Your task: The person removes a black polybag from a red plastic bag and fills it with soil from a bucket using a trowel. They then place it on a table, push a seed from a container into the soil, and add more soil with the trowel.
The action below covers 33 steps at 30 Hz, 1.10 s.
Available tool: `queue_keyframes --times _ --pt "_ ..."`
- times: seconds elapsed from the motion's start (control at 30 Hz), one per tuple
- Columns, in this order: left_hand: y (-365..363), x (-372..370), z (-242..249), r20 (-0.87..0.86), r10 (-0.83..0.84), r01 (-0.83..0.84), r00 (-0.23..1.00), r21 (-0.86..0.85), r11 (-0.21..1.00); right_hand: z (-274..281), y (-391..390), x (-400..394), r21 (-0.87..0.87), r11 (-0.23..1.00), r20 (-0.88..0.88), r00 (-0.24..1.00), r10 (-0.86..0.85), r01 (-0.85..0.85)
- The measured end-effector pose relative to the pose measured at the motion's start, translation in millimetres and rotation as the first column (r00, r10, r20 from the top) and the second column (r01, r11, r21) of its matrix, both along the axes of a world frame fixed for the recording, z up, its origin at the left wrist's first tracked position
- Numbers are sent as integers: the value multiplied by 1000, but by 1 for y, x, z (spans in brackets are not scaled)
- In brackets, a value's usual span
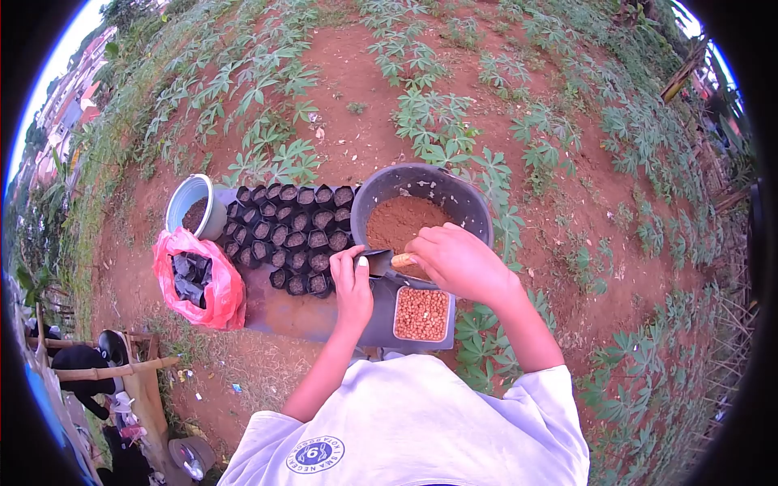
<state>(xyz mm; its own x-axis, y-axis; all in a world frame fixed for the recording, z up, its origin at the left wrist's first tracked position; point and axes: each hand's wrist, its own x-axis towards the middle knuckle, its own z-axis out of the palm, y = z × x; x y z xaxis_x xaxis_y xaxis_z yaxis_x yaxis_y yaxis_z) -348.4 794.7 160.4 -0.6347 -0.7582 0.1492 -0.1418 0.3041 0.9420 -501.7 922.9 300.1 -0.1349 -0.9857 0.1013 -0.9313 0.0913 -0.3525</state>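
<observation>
My right hand (458, 263) is closed around the wooden handle of a small trowel (401, 260), over the near side of a large dark basin (478, 202) of reddish-brown soil (397, 220). The trowel's dark blade points left toward my left hand (352, 283). My left hand pinches a black planting bag (362, 260) at the basin's left edge; the bag is partly hidden by the fingers, and where the blade ends is hard to make out. Several filled black planting bags (296, 219) stand in rows left of the basin. Just below my right hand is a square container of tan seeds (421, 314).
A pink plastic bag (223, 283) of black planting bags sits at the table's left end, beside a light-blue bucket (212, 217) of dark soil. The grey table (267, 283) holds everything. Leafy plants (433, 121) grow beyond, and a person sits near a bamboo rail (121, 370) at lower left.
</observation>
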Motion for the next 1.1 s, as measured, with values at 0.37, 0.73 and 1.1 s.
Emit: queue_keyframes --times 0.37,0.73,1.1 --pt "-11 2 -5 8 1 -2 1000 79 997 7 -1 -1 -73 997 6 1000 -13 13" --pt "-36 6 -40 -189 94 32 978 575 818 -40 28 -88 -13 916 528 781 -334 400" --pt "-40 8 -47 -181 107 29 978 619 785 -173 13 -119 -112 909 308 884 -352 402"
